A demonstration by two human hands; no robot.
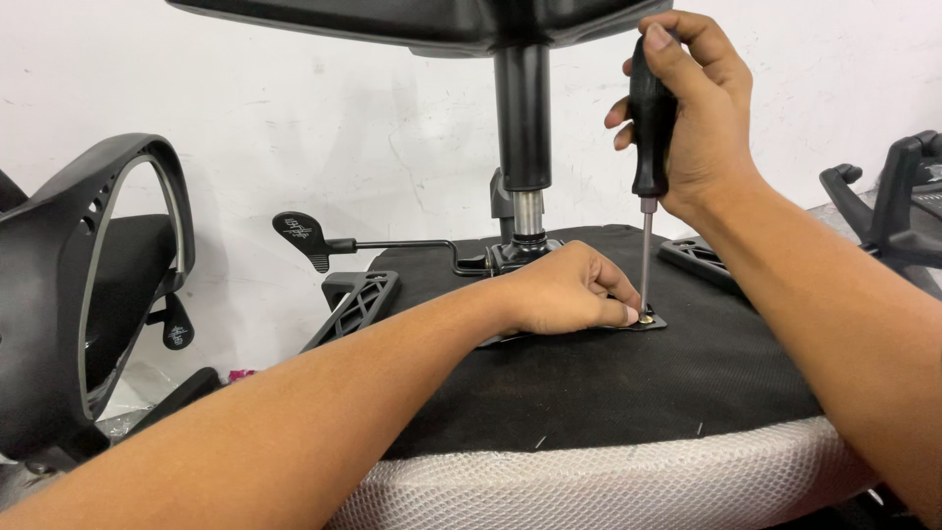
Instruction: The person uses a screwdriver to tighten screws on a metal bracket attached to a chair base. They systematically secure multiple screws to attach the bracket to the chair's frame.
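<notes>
An office chair seat (628,393) lies upside down, its black fabric underside facing up and a white mesh edge toward me. My right hand (697,108) grips the black handle of a screwdriver (652,128) held upright, its metal shaft reaching down to a brass-coloured screw (647,317) in a black metal mounting plate (655,322). My left hand (569,290) rests on the seat with fingertips pinched at the screw and the screwdriver tip. The chair's gas-lift column (522,128) rises from the mechanism behind my left hand.
A black adjustment lever with a paddle end (306,238) sticks out to the left. Black armrest brackets (355,304) flank the seat. Another chair back (88,285) stands at left, more chair parts (898,206) at right. A white wall is behind.
</notes>
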